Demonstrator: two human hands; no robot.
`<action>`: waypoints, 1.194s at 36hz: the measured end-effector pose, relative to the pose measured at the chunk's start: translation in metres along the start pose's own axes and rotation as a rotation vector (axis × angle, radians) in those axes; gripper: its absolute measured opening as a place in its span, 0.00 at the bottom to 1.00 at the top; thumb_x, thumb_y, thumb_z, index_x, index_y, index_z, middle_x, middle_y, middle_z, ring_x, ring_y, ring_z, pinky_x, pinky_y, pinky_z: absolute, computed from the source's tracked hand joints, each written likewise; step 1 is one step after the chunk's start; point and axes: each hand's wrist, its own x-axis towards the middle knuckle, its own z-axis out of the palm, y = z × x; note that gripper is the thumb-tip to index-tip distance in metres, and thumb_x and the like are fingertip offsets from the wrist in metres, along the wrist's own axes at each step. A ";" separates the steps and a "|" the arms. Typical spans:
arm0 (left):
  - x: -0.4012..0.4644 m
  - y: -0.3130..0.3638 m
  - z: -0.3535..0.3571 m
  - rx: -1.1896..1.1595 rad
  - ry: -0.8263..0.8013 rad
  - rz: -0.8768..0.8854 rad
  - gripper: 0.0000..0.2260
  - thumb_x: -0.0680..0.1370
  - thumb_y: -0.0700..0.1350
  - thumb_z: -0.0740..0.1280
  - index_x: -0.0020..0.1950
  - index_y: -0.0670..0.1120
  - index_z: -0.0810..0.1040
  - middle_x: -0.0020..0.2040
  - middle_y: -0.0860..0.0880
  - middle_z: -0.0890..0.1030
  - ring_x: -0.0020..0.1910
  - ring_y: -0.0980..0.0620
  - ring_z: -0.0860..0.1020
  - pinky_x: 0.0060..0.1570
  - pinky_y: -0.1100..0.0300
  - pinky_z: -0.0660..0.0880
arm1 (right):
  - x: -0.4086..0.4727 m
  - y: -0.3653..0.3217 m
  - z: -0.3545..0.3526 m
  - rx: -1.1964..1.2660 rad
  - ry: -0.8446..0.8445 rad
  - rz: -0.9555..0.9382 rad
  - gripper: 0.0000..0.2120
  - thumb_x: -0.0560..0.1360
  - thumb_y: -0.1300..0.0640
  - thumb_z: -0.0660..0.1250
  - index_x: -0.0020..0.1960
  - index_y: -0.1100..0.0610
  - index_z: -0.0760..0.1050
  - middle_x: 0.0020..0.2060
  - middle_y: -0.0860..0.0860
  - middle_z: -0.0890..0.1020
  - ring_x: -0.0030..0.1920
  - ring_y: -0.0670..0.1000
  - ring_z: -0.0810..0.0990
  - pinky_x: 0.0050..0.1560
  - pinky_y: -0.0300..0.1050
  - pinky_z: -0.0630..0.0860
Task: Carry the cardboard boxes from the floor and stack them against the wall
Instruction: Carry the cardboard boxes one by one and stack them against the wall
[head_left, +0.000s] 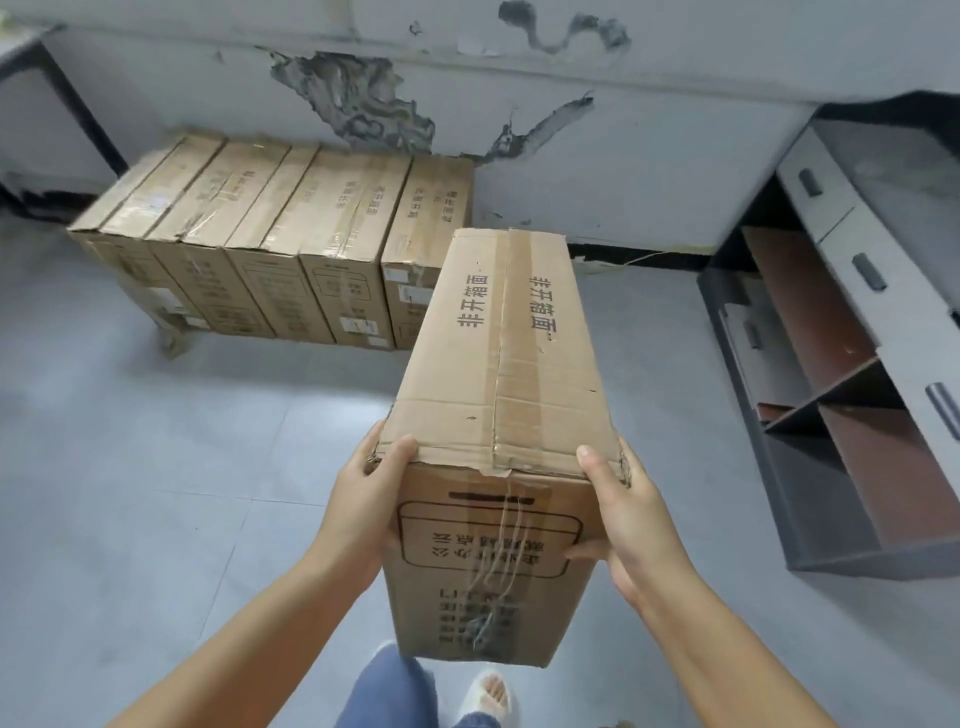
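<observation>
Five taped cardboard boxes (291, 244) already stand in a row against the peeling wall (623, 156), and the next long box (506, 374) is up off the tiled floor (156, 467), left hand (363, 504) and right hand (631, 519) clamping its near end, thumbs on top, with setting down still to come.

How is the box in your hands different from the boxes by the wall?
The held box is off the floor, gripped at its near end by the left hand and right hand; the wall boxes stand on the floor in a row. The held box stands apart; the wall boxes touch side by side. All are taped brown cardboard with printing.
</observation>
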 end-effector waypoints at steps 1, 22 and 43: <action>0.014 0.006 0.006 0.001 -0.005 -0.002 0.12 0.81 0.45 0.61 0.62 0.55 0.77 0.44 0.57 0.83 0.36 0.63 0.81 0.26 0.65 0.73 | 0.012 -0.008 0.002 0.002 0.005 -0.005 0.20 0.79 0.49 0.62 0.70 0.41 0.66 0.57 0.42 0.79 0.56 0.49 0.78 0.37 0.59 0.81; 0.335 0.176 0.095 0.066 -0.189 -0.051 0.16 0.79 0.47 0.63 0.66 0.57 0.74 0.47 0.55 0.84 0.39 0.59 0.83 0.34 0.57 0.77 | 0.295 -0.181 0.092 0.089 0.173 -0.066 0.20 0.79 0.52 0.63 0.70 0.45 0.67 0.53 0.39 0.81 0.57 0.45 0.79 0.61 0.66 0.72; 0.596 0.211 0.246 0.083 0.001 -0.149 0.13 0.78 0.47 0.63 0.61 0.58 0.77 0.37 0.62 0.82 0.34 0.63 0.80 0.42 0.51 0.77 | 0.610 -0.277 0.076 -0.045 0.016 0.167 0.26 0.79 0.49 0.62 0.75 0.44 0.60 0.66 0.44 0.74 0.65 0.50 0.72 0.43 0.66 0.80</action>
